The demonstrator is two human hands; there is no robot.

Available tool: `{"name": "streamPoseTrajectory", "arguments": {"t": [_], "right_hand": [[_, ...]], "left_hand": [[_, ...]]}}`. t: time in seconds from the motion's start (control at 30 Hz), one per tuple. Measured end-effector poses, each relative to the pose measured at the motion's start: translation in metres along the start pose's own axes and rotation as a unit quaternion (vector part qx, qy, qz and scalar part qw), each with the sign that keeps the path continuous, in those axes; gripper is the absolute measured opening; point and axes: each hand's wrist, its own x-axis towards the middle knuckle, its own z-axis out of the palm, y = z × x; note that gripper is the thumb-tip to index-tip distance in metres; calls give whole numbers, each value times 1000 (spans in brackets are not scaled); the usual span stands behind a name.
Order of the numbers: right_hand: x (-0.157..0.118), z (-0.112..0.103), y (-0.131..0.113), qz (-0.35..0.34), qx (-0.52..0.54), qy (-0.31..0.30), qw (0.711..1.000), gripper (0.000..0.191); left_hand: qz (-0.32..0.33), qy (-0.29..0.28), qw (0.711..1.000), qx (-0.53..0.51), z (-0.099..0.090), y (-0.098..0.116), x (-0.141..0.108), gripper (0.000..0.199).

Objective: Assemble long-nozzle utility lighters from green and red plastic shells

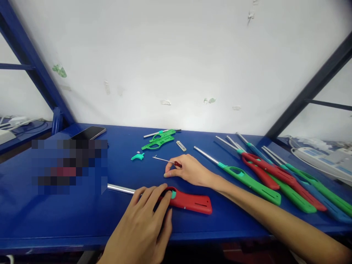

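My left hand (143,216) grips a red long-necked gas lighter (194,202) lying on the blue table, its fingers over the front of the body. The lighter's teal trigger shows beside my fingers, and its silver tube points left. A little farther back, my right hand (189,170) is closed with bent fingers around a thin metal tool with a dark red handle (164,160). The tool's shaft points left and looks bent at the tip. Left of it lies a loose teal trigger (138,156). Behind are opened green lighter halves (159,141) and a small pale oblong part (181,146).
Several red, green and blue lighters (286,176) lie to the right, one green lighter (253,185) nearest my right forearm. A phone (92,132) rests at the back left beside a pixelated patch. A white wall (176,66) stands behind, with blue frame posts at both sides.
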Motion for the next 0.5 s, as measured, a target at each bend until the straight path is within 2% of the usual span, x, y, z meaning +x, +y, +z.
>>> {"name": "streamPoseTrajectory", "arguments": {"t": [0.1, 0.3, 0.4, 0.5], "right_hand": [[-2, -3, 3, 5, 38, 6, 999, 21], [-14, -29, 16, 36, 136, -4, 990, 56], [-17, -34, 17, 37, 134, 1, 990, 49], [-16, -28, 12, 18, 109, -17, 994, 35]], "left_hand": [[3, -6, 1000, 3, 1, -1, -1, 33], [11, -11, 1000, 11, 1, 0, -1, 35], [14, -10, 1000, 13, 1, 0, -1, 35], [11, -11, 1000, 18, 1, -1, -1, 35]]}}
